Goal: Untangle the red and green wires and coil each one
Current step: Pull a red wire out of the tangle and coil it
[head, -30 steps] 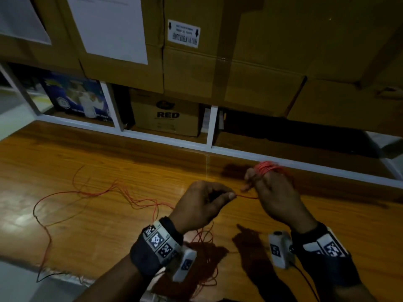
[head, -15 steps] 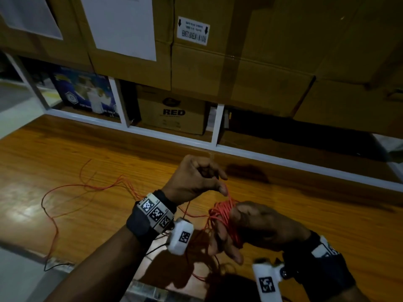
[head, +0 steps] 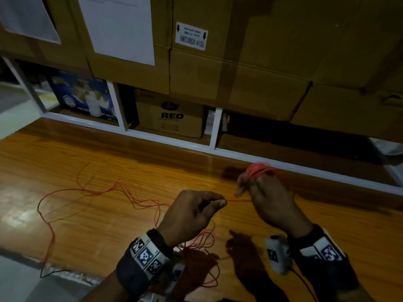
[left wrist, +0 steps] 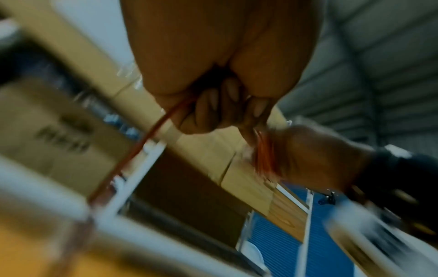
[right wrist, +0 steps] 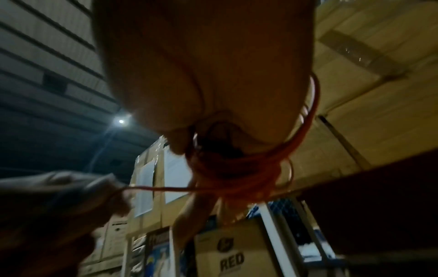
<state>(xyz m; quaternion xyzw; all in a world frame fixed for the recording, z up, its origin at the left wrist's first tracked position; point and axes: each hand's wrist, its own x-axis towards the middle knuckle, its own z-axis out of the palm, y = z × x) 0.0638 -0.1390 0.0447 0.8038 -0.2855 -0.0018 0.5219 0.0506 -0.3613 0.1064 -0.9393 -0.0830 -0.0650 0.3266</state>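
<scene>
The red wire point(head: 98, 190) lies in loose loops across the wooden table point(head: 109, 223). Part of it is wound as a red coil point(head: 258, 170) around the fingers of my right hand point(head: 250, 182), which is raised near the shelf rail. My left hand point(head: 220, 202) pinches the wire between thumb and forefinger, and a short taut stretch runs from it to the coil. The right wrist view shows the coil point(right wrist: 260, 168) round the fingers and the strand leading to my left hand point(right wrist: 71, 187). A darker strand point(head: 54, 273), perhaps the green wire, trails off the table's front edge.
A white shelf rail point(head: 305, 171) borders the table's far side, with cardboard boxes point(head: 170, 115) in the bays behind it and large cartons point(head: 239, 73) stacked above. More tangled red loops point(head: 207, 240) lie under my left wrist. The table's front edge runs at the lower left.
My right hand has swung from low in front back up toward the shelf rail with the coil. My left hand has dropped from above it and now holds the wire taut beside it.
</scene>
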